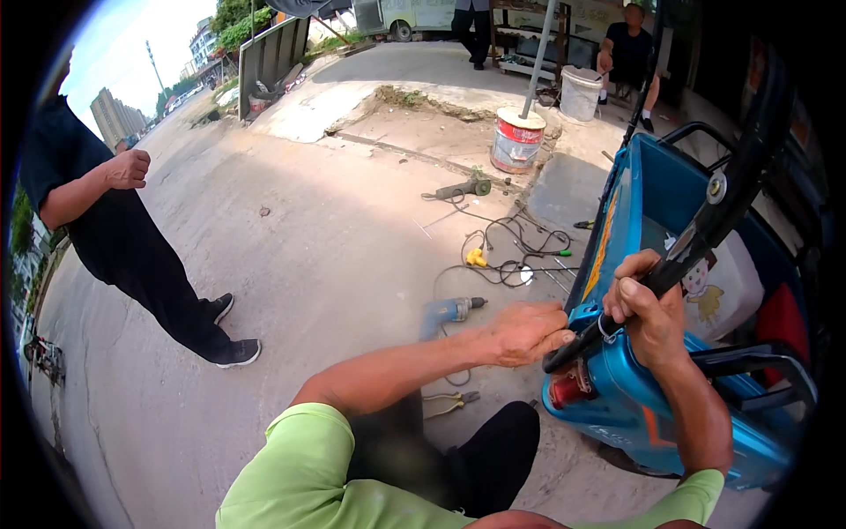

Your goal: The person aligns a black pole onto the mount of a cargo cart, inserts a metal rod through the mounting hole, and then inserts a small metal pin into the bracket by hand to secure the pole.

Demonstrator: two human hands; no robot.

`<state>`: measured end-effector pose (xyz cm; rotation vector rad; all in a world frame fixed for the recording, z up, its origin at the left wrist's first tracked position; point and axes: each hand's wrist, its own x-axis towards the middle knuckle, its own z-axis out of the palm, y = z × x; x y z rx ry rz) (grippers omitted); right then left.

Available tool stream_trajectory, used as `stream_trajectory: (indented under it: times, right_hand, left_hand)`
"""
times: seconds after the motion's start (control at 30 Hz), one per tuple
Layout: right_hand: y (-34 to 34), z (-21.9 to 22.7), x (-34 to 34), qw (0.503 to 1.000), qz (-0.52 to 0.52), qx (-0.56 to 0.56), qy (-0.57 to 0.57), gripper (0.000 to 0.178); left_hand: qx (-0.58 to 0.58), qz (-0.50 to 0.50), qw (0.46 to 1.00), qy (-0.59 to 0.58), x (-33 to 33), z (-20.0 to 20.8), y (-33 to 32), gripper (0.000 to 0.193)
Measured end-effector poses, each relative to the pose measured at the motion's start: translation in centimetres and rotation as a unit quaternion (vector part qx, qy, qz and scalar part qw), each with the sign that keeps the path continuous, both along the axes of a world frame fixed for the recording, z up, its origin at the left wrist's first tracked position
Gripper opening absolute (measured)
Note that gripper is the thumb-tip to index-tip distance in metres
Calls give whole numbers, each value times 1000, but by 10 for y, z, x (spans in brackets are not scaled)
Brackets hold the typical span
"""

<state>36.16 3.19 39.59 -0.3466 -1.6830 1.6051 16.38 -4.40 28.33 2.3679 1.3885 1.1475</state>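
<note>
A blue three-wheeled vehicle body (608, 388) with a red tail light (571, 388) stands at the right. A thick black bar (679, 264) slants down across its corner. My right hand (650, 304) is wrapped round the bar, beside a thin metal loop (606, 328) that circles it. My left hand (529, 333) is closed, its fingertips right against a small blue bracket (583, 312) at the corner. Whatever those fingers pinch is hidden.
A blue drill (451, 310), pliers (451, 402), an angle grinder (463, 189) and tangled black cables (520, 256) lie on the concrete. Behind them, a paint bucket (517, 141) holds a pole. One person (132, 212) stands at left; another (627, 53) sits beyond a white bucket (580, 94).
</note>
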Motion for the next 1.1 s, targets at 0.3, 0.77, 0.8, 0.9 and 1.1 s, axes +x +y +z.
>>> stream_trajectory:
  times: [0.3, 0.77, 0.8, 0.9, 1.1]
  right_hand:
    - [5, 3, 2, 1000, 14, 11, -11, 17]
    - [2, -1, -5, 1000, 25, 3, 0, 16]
    - [2, 0, -6, 1000, 12, 4, 0, 16]
    - [6, 1, 10, 999, -22, 18, -13, 24]
    - [6, -3, -6, 1000, 8, 7, -23, 22]
  left_hand:
    - [-248, 63, 934, -250, 28, -3, -2, 52]
    - [10, 34, 999, -17, -2, -13, 2, 41]
    - [4, 40, 999, -16, 3, -13, 1, 41]
    - [-428, 17, 815, -391, 33, 19, -2, 51]
    - [-426, 36, 831, -356, 13, 9, -11, 49]
